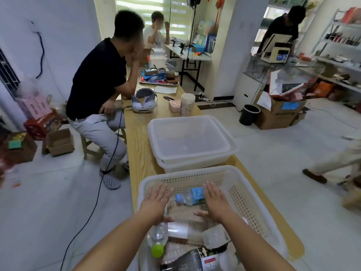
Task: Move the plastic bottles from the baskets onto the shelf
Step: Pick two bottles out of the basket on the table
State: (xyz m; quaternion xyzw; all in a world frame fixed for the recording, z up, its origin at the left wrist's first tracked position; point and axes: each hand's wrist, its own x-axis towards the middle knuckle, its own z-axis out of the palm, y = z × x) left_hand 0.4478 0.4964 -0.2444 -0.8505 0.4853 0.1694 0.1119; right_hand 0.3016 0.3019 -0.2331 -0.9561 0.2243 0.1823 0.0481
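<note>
Head | hands (155, 204) (215, 205) 2, flat | baskets (252, 198) (195, 166) 2 | bottles (188, 197) (157, 236) (214, 236) (185, 260) at least 4

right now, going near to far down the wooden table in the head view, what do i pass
green-capped bottle → blue-labelled bottle → clear tub nested in a perforated basket → cream tumbler → cluttered tray
</note>
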